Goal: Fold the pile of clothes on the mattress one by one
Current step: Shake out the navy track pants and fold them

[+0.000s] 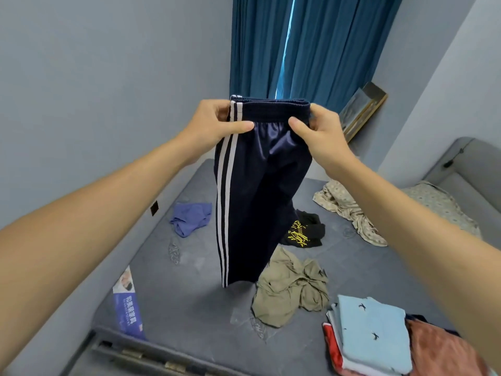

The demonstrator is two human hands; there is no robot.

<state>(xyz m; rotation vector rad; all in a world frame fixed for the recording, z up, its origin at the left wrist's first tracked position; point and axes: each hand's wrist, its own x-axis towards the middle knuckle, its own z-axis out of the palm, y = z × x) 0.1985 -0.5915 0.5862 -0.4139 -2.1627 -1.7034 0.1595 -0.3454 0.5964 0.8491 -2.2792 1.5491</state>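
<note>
Dark navy track pants (pixel 257 191) with white side stripes hang upright in the air above the grey mattress (pixel 189 308). My left hand (pixel 214 123) pinches the left end of the waistband at the stripes. My right hand (pixel 317 131) pinches the right end of the waistband. The legs hang together, and their hems end just above the mattress. Loose on the mattress lie an olive garment (pixel 290 289), a black garment with yellow print (pixel 306 230), a blue-purple garment (pixel 189 217) and a beige patterned garment (pixel 349 210).
A stack of folded clothes (pixel 371 335), light blue on top, sits at the near right beside a rust-coloured fabric (pixel 444 351). A blue leaflet (pixel 127 305) lies at the mattress's left edge. Teal curtains (pixel 311 44) hang behind; a framed picture (pixel 360 109) leans against the wall.
</note>
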